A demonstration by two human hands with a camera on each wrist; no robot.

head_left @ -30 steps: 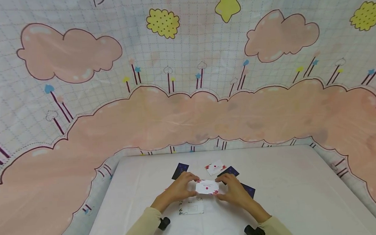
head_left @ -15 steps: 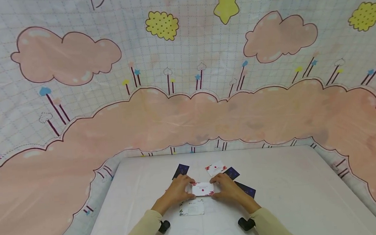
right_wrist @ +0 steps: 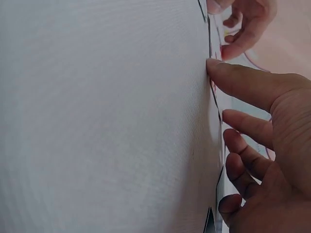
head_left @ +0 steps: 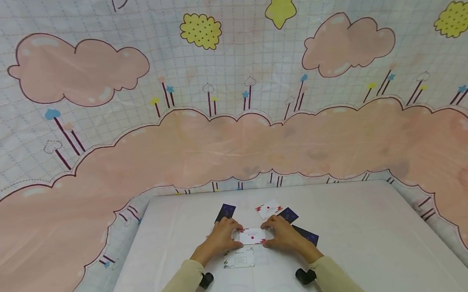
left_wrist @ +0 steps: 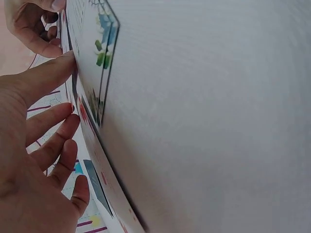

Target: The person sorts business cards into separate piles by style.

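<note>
A white business card with red flowers at its corners [head_left: 252, 236] lies low at the table's middle, between both hands. My left hand [head_left: 222, 235] holds its left edge between thumb and index finger. The right hand [head_left: 281, 234] does the same on the opposite edge. Just in front of it lies another white card with a leafy print [head_left: 239, 258]. In the left wrist view, the left thumb [left_wrist: 53, 75] reaches the cards, seen nearly edge-on; the right wrist view has the right thumb [right_wrist: 238, 77] at the card's edge.
Behind the left hand is a dark blue card [head_left: 225, 211]. A second red-flowered card [head_left: 268, 209] lies farther back, beside a dark card [head_left: 288, 214]. Another dark card [head_left: 308, 235] lies right of the right hand. A patterned cloth hangs behind the white table [head_left: 366, 236].
Both hands have brought the red-flowered card down and slightly left from a raised, tilted position, and it now lies level. During the last half second they have barely moved.
</note>
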